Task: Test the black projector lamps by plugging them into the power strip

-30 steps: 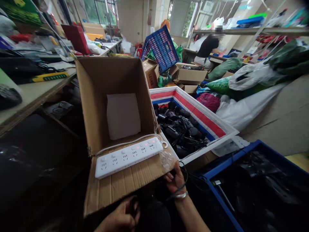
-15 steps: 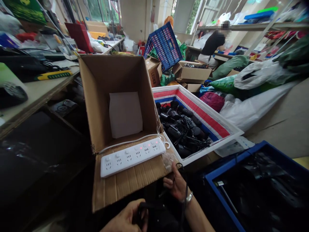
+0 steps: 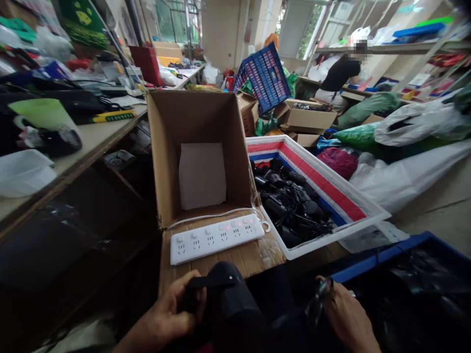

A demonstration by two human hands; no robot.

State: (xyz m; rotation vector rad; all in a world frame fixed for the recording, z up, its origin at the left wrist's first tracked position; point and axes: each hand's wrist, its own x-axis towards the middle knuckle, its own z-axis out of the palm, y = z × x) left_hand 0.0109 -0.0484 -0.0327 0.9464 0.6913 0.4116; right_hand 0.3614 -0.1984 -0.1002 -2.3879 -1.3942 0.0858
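Note:
My left hand (image 3: 174,316) is closed round the side handle of a black, rounded device (image 3: 235,304), held low in front of the cardboard box (image 3: 165,157). Its exact kind is hard to make out in the dark. My right hand (image 3: 348,314), off to the right near the blue crate, has its fingers curled on a dark bundle that looks like a black cord (image 3: 318,296), blurred by motion. On the box's front flap lies a white power strip (image 3: 217,238) with several sockets and red lights lit; no plug shows in it.
A white-rimmed bin (image 3: 371,213) with a striped liner holds several black corded devices (image 3: 290,198). The blue crate (image 3: 423,240) at right contains dark items. A cluttered table (image 3: 99,137) runs along the left. A person (image 3: 338,73) works at the back.
My right hand has moved right, away from the flap, towards the blue crate, with the cord. The black device in my left hand has risen into fuller view. The camera has turned slightly left.

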